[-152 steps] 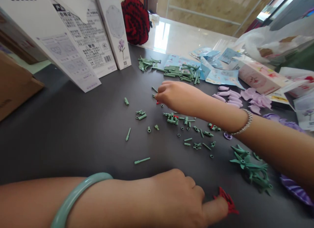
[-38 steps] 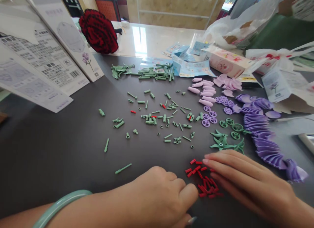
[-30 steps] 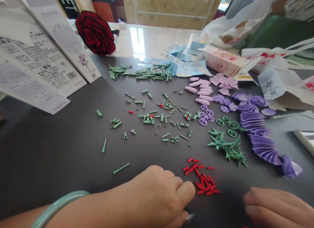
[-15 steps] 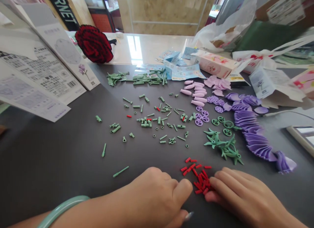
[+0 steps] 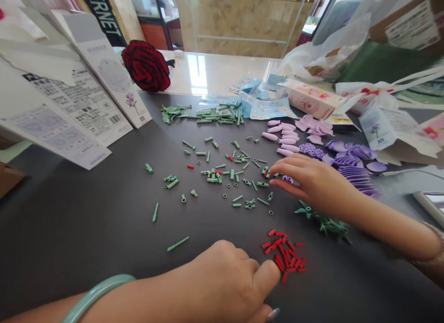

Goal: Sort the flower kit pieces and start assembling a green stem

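My right hand (image 5: 312,182) reaches over the scattered sage-green plastic building pieces (image 5: 222,176), its fingers apart. A small purple ring piece (image 5: 287,178) lies against those fingers. Green leaf sprays (image 5: 324,222) sit partly hidden below my wrist. My left hand (image 5: 229,279) rests curled at the bottom of the view, just left of a heap of small red pins (image 5: 285,257). Its fingertips are hidden under it, and I see nothing held. A pale green bangle (image 5: 99,297) circles that wrist.
Boxes and printed sheets (image 5: 83,101) stand at left, before a dark red flower (image 5: 145,66). Lilac petals (image 5: 354,152), blue packets (image 5: 267,105), a pink box (image 5: 310,98) and white bags (image 5: 322,50) lie beyond on the dark table (image 5: 86,230). A phone (image 5: 430,205) sits far right.
My right hand has moved up and away from the red pins to the green and purple pieces. My left hand stays nearly still beside the pins. The view has shifted slightly.
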`<state>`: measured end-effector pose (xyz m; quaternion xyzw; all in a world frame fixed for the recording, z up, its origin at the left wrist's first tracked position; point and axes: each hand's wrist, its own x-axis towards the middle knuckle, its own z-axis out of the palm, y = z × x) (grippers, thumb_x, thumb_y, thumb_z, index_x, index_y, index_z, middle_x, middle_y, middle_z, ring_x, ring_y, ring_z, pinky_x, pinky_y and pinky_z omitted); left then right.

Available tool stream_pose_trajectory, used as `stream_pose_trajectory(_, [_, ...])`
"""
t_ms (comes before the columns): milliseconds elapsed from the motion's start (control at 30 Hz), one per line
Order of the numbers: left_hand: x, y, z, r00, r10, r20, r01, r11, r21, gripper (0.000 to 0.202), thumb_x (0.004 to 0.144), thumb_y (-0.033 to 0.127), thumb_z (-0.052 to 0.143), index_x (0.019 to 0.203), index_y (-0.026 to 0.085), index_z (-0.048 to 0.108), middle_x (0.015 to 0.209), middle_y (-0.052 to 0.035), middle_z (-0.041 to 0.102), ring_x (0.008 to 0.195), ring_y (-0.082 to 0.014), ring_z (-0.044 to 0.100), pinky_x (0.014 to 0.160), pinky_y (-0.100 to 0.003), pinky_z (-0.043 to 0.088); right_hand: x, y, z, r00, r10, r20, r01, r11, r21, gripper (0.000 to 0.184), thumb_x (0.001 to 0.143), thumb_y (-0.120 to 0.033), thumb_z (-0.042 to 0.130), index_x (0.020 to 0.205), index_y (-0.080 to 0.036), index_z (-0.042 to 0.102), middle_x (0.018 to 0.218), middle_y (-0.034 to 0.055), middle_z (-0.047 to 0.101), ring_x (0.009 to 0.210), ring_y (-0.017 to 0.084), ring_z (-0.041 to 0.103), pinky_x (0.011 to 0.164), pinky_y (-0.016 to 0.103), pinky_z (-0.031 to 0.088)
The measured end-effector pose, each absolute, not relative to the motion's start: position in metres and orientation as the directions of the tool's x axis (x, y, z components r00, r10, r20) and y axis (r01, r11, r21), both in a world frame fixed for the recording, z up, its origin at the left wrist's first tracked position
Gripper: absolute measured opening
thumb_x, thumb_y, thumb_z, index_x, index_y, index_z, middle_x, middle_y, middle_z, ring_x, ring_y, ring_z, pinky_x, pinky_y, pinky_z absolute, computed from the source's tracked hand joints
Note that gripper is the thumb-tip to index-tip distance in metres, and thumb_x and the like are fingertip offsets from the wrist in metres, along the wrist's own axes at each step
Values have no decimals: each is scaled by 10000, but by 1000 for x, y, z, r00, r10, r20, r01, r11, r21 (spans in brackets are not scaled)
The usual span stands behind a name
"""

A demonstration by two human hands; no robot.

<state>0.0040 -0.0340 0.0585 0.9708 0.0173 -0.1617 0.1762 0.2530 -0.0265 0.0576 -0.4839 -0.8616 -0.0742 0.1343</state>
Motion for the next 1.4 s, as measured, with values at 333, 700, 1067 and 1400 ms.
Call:
stream_pose_trajectory(333, [2, -36, 48, 973, -13, -229, 67, -939, 338, 310, 981, 450, 591, 1035, 151, 530, 807, -10, 731, 603, -210, 685, 448, -344, 420, 254, -3, 50, -521, 827, 212, 850, 524, 44, 76, 901, -153, 635, 956, -123, 678, 856, 97, 705, 791, 277, 667, 698, 393, 524])
stream_pose_trajectory(700, [2, -35, 48, 971, -23, -240, 61, -939, 338, 299, 990, 453, 576, 1019, 159, 528, 830, -2, 731, 608, -201, 677, 453, -352, 398, 253, 2, 44, -521, 817, 249, 816, 562, -134, 150, 926, -95, 514, 943, -155, 651, 884, 96, 707, 763, 214, 688, 671, 302, 531])
stream_pose_trajectory(1067, [-2, -35, 45, 989, 12, -145, 62, -935, 348, 300, 962, 428, 630, 1048, 159, 528, 756, 3, 722, 588, -198, 679, 433, -335, 370, 244, 12, 54, -519, 835, 185, 824, 546, -152, 237, 911, -93, 447, 924, -183, 666, 886, 93, 715, 764, 202, 679, 666, 297, 511])
stream_pose_trajectory(1400, [1, -35, 47, 983, 0, -183, 68, -929, 365, 319, 974, 433, 611, 1089, 152, 511, 757, -9, 729, 607, -203, 699, 411, -331, 312, 210, 58, 60, -371, 905, 209, 846, 422, -326, 180, 757, -82, 572, 858, -181, 684, 792, 31, 697, 712, 168, 637, 681, 275, 464])
